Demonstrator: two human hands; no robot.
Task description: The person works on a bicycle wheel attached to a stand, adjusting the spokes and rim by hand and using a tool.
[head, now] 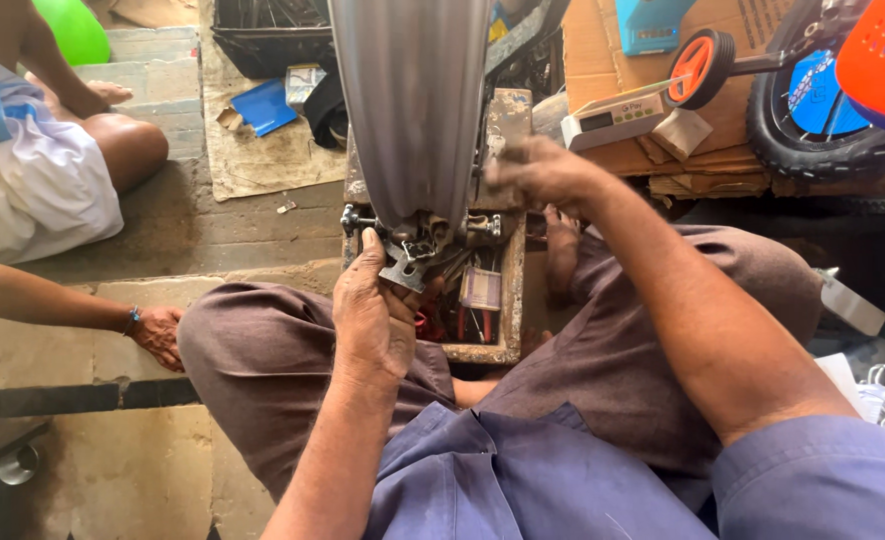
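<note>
Metal mudguard (413, 100) stands upright between the knees over a wooden toolbox (508, 290); left hand (373, 310) pinches the bracket (403, 268) at its lower end — right hand (538, 172) is blurred, can't tell its grip; looks stiff, light, sharp-edged — best held by the bracket.

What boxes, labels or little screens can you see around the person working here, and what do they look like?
White box: upper right, on cardboard; long, with a dark display window.
Blue packet: upper left, flat on a mat.
Striped packet: in the toolbox, beside the left hand; small, upright.
Cardboard sheets: top right, brown.
</note>
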